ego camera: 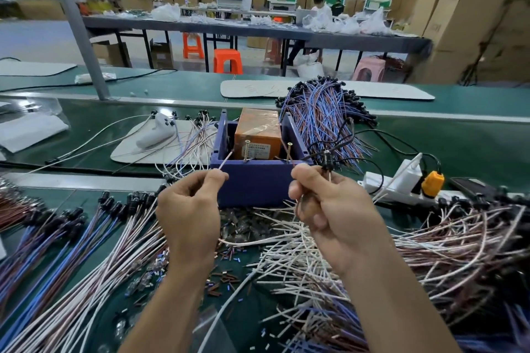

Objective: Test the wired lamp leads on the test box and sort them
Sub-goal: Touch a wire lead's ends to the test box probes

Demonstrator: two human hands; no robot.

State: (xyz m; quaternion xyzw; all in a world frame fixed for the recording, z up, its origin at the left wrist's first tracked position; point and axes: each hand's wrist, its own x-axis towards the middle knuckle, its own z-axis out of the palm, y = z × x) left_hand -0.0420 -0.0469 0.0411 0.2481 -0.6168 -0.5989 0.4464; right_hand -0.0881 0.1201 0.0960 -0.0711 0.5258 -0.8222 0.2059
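My left hand (189, 209) pinches a white wire end (225, 160) between thumb and forefinger, its tip raised over the rim of the blue test box (258, 183), near the left screw (246, 152). My right hand (327, 206) is curled round a lamp lead's wires, with the black lamp holder (327, 163) standing above my knuckles, beside the right screw (289, 150). Untidy white leads (301, 255) lie under my wrists, and a blue-and-brown bundle (321, 117) is heaped behind the box. To its right sits a power strip (381, 185).
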